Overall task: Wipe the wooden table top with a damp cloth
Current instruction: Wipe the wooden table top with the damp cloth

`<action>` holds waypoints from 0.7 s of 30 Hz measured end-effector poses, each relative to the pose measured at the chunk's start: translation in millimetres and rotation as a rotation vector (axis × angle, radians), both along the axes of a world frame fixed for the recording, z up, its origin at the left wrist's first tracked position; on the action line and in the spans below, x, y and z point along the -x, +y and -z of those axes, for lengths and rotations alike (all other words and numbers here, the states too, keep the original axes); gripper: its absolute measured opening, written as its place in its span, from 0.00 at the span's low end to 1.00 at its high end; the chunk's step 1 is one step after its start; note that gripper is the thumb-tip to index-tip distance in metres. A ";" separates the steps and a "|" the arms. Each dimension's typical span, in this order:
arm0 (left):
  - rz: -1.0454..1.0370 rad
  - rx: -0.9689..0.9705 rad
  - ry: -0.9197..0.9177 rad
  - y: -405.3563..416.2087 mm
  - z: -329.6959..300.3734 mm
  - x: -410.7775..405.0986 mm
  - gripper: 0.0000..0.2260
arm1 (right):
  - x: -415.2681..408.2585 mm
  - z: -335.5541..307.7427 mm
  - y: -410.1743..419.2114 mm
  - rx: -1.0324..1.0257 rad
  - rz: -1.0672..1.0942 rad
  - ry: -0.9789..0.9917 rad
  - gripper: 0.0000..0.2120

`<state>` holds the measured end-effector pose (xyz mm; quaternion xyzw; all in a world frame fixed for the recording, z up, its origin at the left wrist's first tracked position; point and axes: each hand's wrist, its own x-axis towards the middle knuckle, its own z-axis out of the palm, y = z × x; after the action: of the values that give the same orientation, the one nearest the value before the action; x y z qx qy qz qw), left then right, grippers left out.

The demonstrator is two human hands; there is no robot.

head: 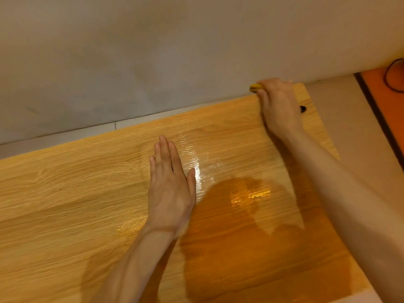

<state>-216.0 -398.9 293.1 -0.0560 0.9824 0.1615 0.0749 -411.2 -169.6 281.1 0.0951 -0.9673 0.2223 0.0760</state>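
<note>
Two hands are over the wooden table top (65, 193), and only one view shows them, from the head looking down. The right hand (279, 101) reaches to the far right corner, close to the grey wall (153, 62); its fingers curl down over a yellow cloth (254, 88), of which only a small edge shows, just beyond the fingertips on the side toward the wall. How tightly it grips, I cannot tell exactly, but the cloth sits under the curled fingers. The left hand (170, 184) lies flat on the wood, fingers straight and together, holding nothing, pointing away from the person. Wet shine lies just beside its thumb, toward the right hand. I think the wiping is at the far edge now, and the long axis of the table runs left from the cloth, so the next stroke would likely travel along the wall edge toward the left hand's side. By count: one cloth, one table, two hands, one small dark object (302, 108) beside the right wrist, too small to name.
</note>
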 end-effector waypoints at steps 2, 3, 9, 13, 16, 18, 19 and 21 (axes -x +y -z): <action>-0.007 0.011 -0.016 -1.6 0.0 0.8 0.31 | 11.3 0.7 24.8 0.018 0.062 -0.016 0.14; -0.012 0.030 -0.030 -3.2 0.4 1.8 0.31 | 16.0 1.1 29.1 0.052 0.088 -0.030 0.14; -0.131 0.040 -0.024 4.0 -1.3 3.1 0.35 | 40.4 -18.8 44.4 0.571 0.347 -0.181 0.14; -0.071 -0.042 0.064 90.5 -15.2 13.5 0.31 | 39.8 -14.1 85.5 1.137 0.304 -0.455 0.10; 0.071 -0.120 0.077 172.9 -19.7 35.1 0.29 | 28.9 1.0 123.4 1.389 0.269 -0.572 0.20; 0.113 -0.125 0.080 213.3 -17.2 51.0 0.29 | 21.4 10.8 138.5 1.429 0.217 -0.635 0.23; 0.122 -0.108 0.080 226.9 -14.8 57.1 0.29 | 17.8 13.9 139.1 1.433 0.177 -0.666 0.21; 0.126 -0.057 0.082 242.0 -8.5 62.5 0.28 | 11.2 15.3 130.4 1.446 0.094 -0.718 0.19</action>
<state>-278.5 -156.9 301.5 0.0146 0.9812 0.1867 0.0463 -422.4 -39.2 265.8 -0.0958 -0.5525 0.8066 -0.1872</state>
